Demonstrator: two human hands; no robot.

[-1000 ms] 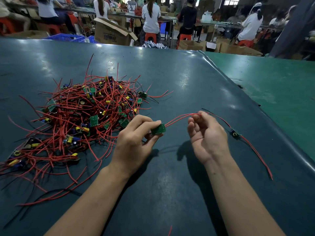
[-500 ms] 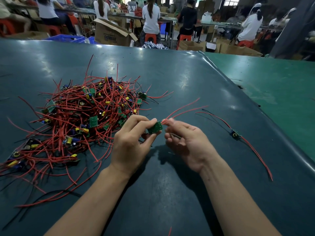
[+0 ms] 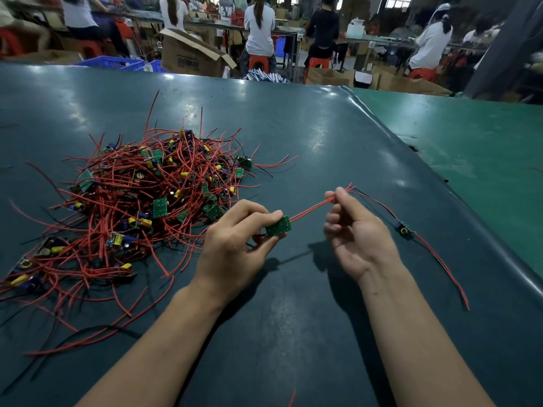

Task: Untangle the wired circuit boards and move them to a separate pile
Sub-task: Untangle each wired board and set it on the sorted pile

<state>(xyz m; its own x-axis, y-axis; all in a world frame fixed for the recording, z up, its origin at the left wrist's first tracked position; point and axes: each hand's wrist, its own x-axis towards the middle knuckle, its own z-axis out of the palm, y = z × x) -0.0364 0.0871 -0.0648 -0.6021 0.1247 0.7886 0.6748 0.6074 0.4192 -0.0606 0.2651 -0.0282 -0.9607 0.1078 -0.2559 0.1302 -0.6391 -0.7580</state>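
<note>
The left hand (image 3: 235, 248) pinches a green circuit board (image 3: 278, 226) above the dark surface (image 3: 293, 318) while the right hand's (image 3: 358, 239) fingers (image 3: 342, 198) pinch its red wires (image 3: 311, 209), between the tangled pile (image 3: 141, 201) and one separated board (image 3: 405, 229).

We've slid our right hand (image 3: 357, 230) back out along the red leads (image 3: 311, 209): half a second ago it sat right beside the green board (image 3: 278, 226), now it pinches them near their far ends. The leads run straight, no longer fanned loose.
</note>
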